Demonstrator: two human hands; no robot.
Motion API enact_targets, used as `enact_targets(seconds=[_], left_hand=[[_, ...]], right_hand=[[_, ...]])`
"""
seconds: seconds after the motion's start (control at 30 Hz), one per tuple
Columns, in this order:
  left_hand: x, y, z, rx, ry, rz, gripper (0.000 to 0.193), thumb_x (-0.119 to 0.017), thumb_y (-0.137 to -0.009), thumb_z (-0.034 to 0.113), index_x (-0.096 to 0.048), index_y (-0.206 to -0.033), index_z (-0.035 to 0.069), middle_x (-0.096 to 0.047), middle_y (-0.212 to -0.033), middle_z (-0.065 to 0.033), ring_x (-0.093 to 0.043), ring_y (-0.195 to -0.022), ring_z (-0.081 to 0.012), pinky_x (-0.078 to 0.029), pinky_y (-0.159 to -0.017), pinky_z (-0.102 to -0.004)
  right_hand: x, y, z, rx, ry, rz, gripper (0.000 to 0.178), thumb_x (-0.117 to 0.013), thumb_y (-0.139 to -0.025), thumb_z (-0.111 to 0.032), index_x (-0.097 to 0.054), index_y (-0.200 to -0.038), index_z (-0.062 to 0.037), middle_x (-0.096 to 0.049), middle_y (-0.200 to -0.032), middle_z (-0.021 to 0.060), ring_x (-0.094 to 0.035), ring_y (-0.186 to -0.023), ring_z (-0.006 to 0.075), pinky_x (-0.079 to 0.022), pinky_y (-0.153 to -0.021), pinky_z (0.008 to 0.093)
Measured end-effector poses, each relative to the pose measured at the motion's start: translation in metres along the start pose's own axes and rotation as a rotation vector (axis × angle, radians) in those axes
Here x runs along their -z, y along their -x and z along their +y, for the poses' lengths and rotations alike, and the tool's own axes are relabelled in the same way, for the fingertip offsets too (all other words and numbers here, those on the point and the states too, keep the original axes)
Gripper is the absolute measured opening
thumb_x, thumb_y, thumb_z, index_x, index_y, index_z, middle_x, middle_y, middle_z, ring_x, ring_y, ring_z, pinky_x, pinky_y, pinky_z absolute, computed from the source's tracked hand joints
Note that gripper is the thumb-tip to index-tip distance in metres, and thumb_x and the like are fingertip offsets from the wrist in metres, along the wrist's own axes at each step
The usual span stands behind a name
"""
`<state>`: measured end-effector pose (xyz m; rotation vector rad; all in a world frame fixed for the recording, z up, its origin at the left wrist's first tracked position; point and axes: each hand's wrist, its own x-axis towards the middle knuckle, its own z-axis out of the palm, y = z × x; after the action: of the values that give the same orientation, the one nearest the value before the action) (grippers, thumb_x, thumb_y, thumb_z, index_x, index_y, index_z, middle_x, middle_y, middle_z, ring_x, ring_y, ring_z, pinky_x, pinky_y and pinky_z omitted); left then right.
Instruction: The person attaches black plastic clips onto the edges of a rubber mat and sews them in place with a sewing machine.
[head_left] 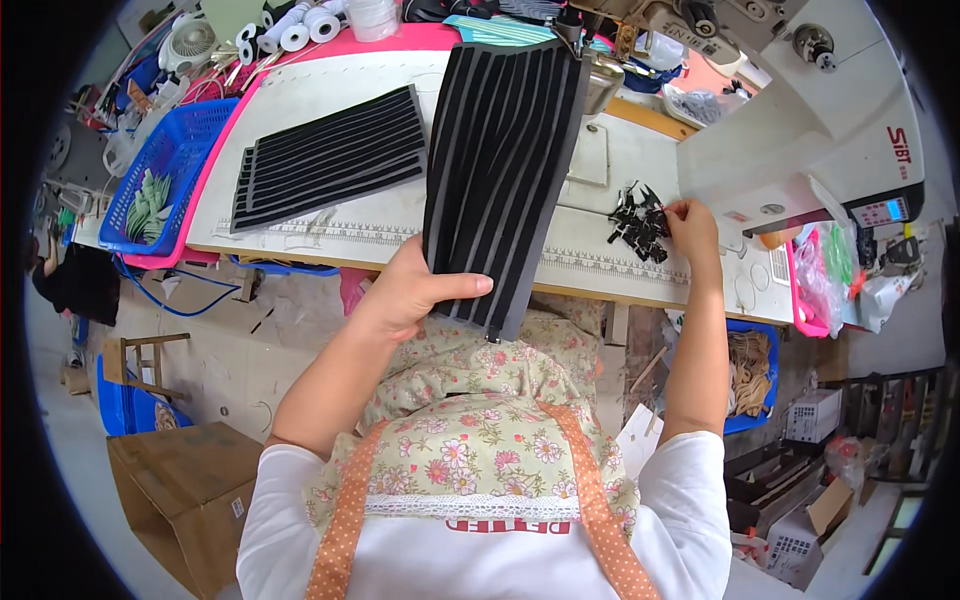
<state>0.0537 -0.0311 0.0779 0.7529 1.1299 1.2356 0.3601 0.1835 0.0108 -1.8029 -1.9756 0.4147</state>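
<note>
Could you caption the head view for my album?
At a sewing machine, left hand holds striped fabric, right hand at small black pieces.

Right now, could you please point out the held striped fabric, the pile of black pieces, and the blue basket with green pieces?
Held striped fabric (pixel 505 175): head view, middle of its face.
Pile of black pieces (pixel 638 224): head view, its middle.
Blue basket (pixel 193 143): head view, bare inside surface.

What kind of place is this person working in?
It looks like a sewing workshop. There's a big, white metal sewing machine on the right, round white spools, probably thread, at the back, and long, black-and-grey striped fabric in the person's left hand.
</note>
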Motion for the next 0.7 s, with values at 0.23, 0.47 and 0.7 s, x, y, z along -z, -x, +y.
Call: enact_targets(seconds=[0.23, 0.47, 0.7], left_hand=[[-0.004, 0.008, -0.008, -0.156, 0.033, 0.000, 0.036, -0.062, -0.065, -0.006, -0.053, -0.100, -0.002, -0.061, -0.086, -0.0098, -0.058, -0.071, -0.0158, -0.048, -0.069, -0.0260], [-0.004, 0.012, -0.009, -0.315, -0.166, 0.028, 0.038, -0.060, -0.067, -0.004, -0.050, -0.103, -0.002, -0.060, -0.087, -0.0099, -0.056, -0.072, -0.0155, -0.047, -0.069, -0.0259], [-0.003, 0.010, -0.011, -0.392, -0.244, 0.036, 0.040, -0.061, -0.066, -0.002, -0.049, -0.104, -0.001, -0.060, -0.087, -0.0098, -0.056, -0.073, -0.0156, -0.047, -0.069, -0.0259]], right_hand=[[-0.003, -0.005, 0.002, 0.044, 0.006, -0.015, 0.013, -0.059, -0.078, -0.014, -0.058, -0.082, -0.0012, -0.056, -0.061, 0.0053, -0.050, -0.052, 0.0131, -0.042, -0.050, 0.0236], [0.006, -0.002, 0.002, -0.110, -0.491, -0.101, 0.012, -0.055, -0.083, -0.014, -0.055, -0.082, -0.0014, -0.052, -0.060, 0.0039, -0.046, -0.053, 0.0091, -0.037, -0.048, 0.0193], [0.030, 0.052, -0.058, 0.144, -0.795, 0.405, 0.010, -0.051, -0.085, -0.011, -0.053, -0.086, -0.0014, -0.048, -0.061, 0.0020, -0.041, -0.053, 0.0070, -0.033, -0.047, 0.0181]])
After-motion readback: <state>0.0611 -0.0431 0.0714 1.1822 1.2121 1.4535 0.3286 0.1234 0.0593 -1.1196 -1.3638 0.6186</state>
